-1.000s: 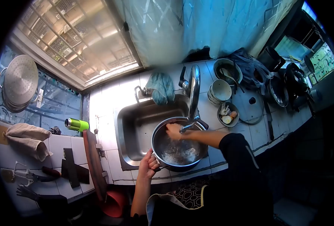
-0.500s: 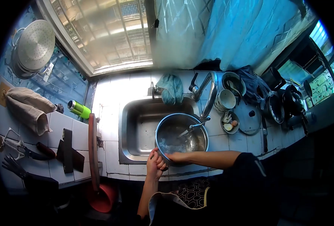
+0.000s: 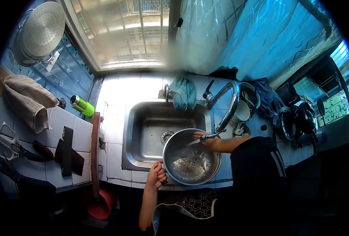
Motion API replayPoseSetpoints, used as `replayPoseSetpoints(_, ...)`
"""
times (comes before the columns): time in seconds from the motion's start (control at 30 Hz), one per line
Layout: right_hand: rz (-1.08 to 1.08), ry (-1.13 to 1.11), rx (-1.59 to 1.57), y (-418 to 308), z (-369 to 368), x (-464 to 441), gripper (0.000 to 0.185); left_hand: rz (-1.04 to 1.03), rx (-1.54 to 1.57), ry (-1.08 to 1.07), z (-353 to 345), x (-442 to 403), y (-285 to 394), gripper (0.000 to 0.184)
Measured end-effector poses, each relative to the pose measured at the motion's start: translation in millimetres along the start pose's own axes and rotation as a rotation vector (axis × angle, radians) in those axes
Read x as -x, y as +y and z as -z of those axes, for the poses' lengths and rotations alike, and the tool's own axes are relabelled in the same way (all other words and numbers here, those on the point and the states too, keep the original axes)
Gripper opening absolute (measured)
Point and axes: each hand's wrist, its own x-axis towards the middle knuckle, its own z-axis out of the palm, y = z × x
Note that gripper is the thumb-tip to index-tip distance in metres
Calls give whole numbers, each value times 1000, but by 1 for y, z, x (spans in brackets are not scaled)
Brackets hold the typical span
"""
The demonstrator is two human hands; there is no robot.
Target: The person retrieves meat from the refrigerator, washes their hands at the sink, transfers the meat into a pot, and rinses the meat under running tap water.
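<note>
Left hand (image 3: 156, 176): fingers curled tight at near-left side of pot (image 3: 173, 147), apparently around handle, mostly hidden. Pot just right of left hand, over near-right corner of sink (image 3: 137, 126) and counter (image 3: 115, 158); support underneath hidden. Murky water (image 3: 190, 164) inside. Right hand (image 3: 213, 145): inside pot by far rim, partly behind faucet (image 3: 235, 100); finger spread cannot be told. Pot could tip, slopping water onto counter, if left grip slipped on wet handle. Right knuckles could knock spout. Bowl (image 3: 248, 129) beyond right wrist: forearm swing could shove it.
</note>
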Motion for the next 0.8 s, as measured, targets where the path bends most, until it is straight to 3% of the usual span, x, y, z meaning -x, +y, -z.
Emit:
replayPoseSetpoints(0.03, -33, -144, 492, -14, -10, 15, 53, -19, -17, 13, 1, 1, 0, 20)
replayPoseSetpoints(0.07, 2, -441, 615, -54, 40, 48, 50, -8, -11, 20, 0, 2, -1, 20)
replayPoseSetpoints(0.1, 6, -453, 609, -65, 53, 51, 50, -17, -48, 23, -2, 3, -2, 21)
replayPoseSetpoints(0.17, 40, -797, 42, -74, 62, 53, 45, -35, -132, 29, -5, 4, -4, 21)
replayPoseSetpoints(0.23, 37, -70, 362, -49, 12, 38, 34, -21, -147, 15, -4, 5, -5, 22)
replayPoseSetpoints(0.27, -229, 230, -257, -41, 9, 15, 26, -13, -110, -4, -6, 5, -6, 21)
replayPoseSetpoints(0.33, -299, 281, -479, -57, 20, -17, 28, -8, -36, -38, -6, 3, -10, 20)
replayPoseSetpoints(0.37, -128, 754, -142, -47, -76, -74, 33, -18, -20, -52, -3, 1, -14, 21)
replayPoseSetpoints(0.4, -666, 463, -561, -92, -25, -85, 38, -32, -20, -37, -2, -2, -15, 21)
replayPoseSetpoints(0.43, -879, 568, -451, -120, -11, -97, 42, -37, -17, -15, -4, -1, -17, 20)
replayPoseSetpoints(0.47, -924, 701, -201, -142, -27, -117, 51, -40, -3, -6, -6, -1, -17, 20)
replayPoseSetpoints(0.5, -730, 480, -461, -152, -3, -106, 59, -41, -5, -8, -5, -2, -16, 20)
replayPoseSetpoints(0.57, -473, 698, -566, -170, -21, -93, 64, -62, 19, -43, -2, 0, -18, 21)
replayPoseSetpoints(0.6, -477, 696, -566, -160, -21, -81, 64, -58, 19, -43, -2, 1, -18, 21)
replayPoseSetpoints(0.67, 122, 617, -209, -120, -14, -54, 57, -56, 8, -7, -5, 4, -16, 20)
replayPoseSetpoints(0.7, 119, 615, -204, -98, -14, -52, 57, -57, 6, 9, -7, 3, -15, 20)
replayPoseSetpoints(0.8, 312, 282, -298, -44, -2, -47, 62, -81, -24, -5, -5, 4, -15, 19)
